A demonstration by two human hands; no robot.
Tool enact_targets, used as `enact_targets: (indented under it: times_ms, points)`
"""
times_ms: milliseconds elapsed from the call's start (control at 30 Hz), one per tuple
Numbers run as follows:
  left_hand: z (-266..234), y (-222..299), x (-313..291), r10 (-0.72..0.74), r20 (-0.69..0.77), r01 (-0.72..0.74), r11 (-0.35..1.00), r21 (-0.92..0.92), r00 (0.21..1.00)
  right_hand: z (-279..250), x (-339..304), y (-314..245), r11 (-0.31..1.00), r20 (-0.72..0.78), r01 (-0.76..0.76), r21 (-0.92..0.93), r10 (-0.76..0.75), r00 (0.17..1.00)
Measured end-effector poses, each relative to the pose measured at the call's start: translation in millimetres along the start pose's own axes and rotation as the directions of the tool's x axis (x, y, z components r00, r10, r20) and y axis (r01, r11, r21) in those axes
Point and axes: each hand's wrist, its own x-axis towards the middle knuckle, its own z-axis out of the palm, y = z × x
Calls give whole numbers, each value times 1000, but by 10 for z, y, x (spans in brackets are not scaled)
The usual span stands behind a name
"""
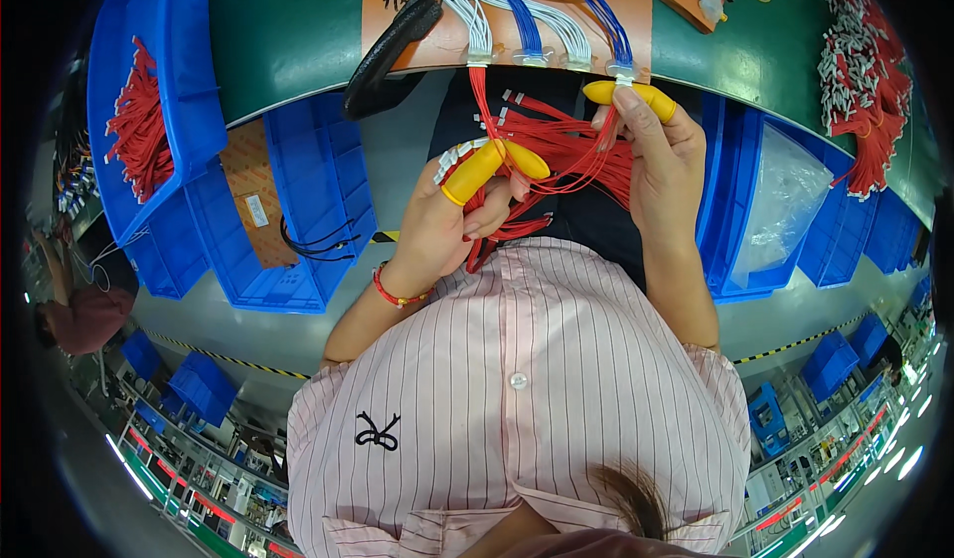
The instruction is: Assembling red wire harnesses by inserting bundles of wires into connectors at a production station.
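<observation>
"With the left hand (442,205)?"
"Holds red wires (480,106) tight in bent fingers (487,218), yellow caps (473,175) on two."
"And with the right hand (664,151)?"
"Pinches red wires just under a white plug (624,78), by the edge of the green table (288,41)."

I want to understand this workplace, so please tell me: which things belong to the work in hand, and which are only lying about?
Apparently in use:
Red wires, in left hand and right hand
Orange board
White wires and blue wires

Apparently lying about:
Black curved object
Black cables in a blue bin
Clear plastic bag
</observation>
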Motion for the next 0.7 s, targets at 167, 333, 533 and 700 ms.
enact_targets:
  times_ms: [167, 333, 533, 700]
  points:
    - [38, 31, -1, -21, -52, 23, 999, 33, 998, 19, 1, -15, 1000, -19, -10, -23, 9, 1000]
    - [-25, 21, -1, -16, -39, 16, 1000, -2, 999, 29, -4, -32, 998, -23, -55, 28, 55, 998]
    - [46, 100, -6, 4, -135, -6, 1000, -11, 991, -2, 9, -11, 971, 9, -126, 205, 127, 992]
    - [55, 178, 41, 75, -236, -89, 995, -51, 969, 30, -1, 28, 937, -24, -150, 316, 166, 986]
